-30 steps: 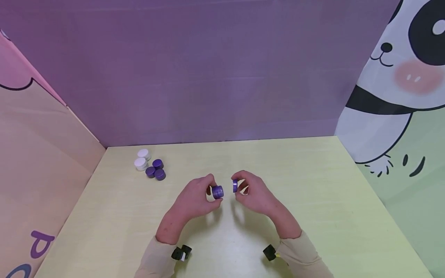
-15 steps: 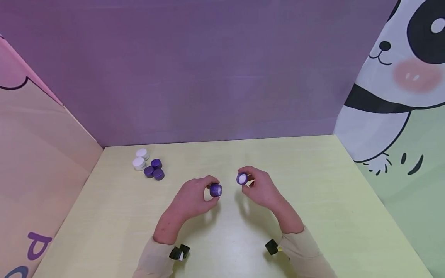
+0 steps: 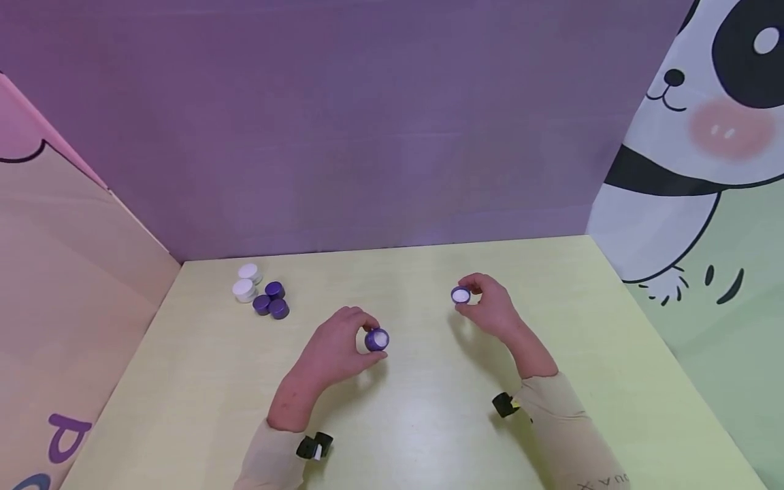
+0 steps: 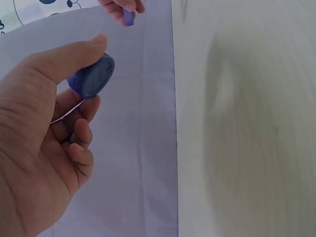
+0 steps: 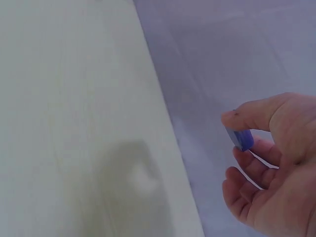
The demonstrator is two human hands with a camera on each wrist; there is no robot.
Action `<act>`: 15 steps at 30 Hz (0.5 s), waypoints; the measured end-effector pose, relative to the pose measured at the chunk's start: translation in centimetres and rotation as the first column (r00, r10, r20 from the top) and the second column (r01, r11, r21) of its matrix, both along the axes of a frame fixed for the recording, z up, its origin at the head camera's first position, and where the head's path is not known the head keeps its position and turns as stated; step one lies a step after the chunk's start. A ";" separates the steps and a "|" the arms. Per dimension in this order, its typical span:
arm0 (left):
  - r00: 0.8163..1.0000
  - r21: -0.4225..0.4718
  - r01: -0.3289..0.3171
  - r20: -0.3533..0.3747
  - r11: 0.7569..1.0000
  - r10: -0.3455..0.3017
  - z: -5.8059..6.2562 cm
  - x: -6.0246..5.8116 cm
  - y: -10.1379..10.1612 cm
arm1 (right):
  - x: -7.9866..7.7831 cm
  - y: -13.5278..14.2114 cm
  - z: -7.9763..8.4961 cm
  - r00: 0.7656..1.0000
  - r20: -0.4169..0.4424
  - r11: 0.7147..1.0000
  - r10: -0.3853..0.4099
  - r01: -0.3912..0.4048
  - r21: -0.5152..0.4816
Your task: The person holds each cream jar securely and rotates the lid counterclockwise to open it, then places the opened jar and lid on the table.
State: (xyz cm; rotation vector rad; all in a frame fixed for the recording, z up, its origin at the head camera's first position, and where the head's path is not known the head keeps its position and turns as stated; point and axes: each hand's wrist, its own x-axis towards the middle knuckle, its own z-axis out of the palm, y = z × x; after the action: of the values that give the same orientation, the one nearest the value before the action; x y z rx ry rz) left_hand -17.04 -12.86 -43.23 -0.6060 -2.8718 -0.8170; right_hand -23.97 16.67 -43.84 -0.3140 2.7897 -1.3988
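Purple on the jar [image 3: 376, 339], pale at its mouth; purple too on the lid [image 3: 461, 295], white inside! Solid colour on the purple pots [image 3: 278, 309] and white pots [image 3: 245, 290]. Pale yellow bench [image 3: 404, 415], faintly grained; purple back wall [image 3: 367, 129]; black-and-white panda [image 3: 680, 153], cheek [image 3: 731, 129] pink; beige sleeves [image 3: 275, 459].

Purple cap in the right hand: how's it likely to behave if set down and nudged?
Probably stiff: pinched by the right hand, the purple cap shows no visible bend. Likely to slide rather than tip laid flat, being short and wide. On edge, its round outline could let it roll.
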 end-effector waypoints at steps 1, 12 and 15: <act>1.000 -0.004 -0.001 0.000 1.000 0.001 0.0 0.0 0.0 | -0.3 0.3 0.0 1.000 0.005 1.000 -0.005 0.005 0.012; 0.999 -0.040 0.021 -0.022 0.999 -0.022 -0.2 -0.2 -0.3 | -4.3 4.1 0.1 0.996 0.043 0.991 -0.075 0.070 0.113; 0.999 -0.047 0.023 -0.029 0.999 -0.024 -0.2 -0.3 -0.3 | -5.6 5.1 -0.1 0.996 0.047 0.984 -0.082 0.073 0.165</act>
State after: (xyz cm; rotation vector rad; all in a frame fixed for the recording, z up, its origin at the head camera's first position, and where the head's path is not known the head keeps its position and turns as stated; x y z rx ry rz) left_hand -17.32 -13.15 -43.47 -0.6528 -2.8695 -0.7394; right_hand -29.56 21.77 -43.91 -0.1640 2.8766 -1.1627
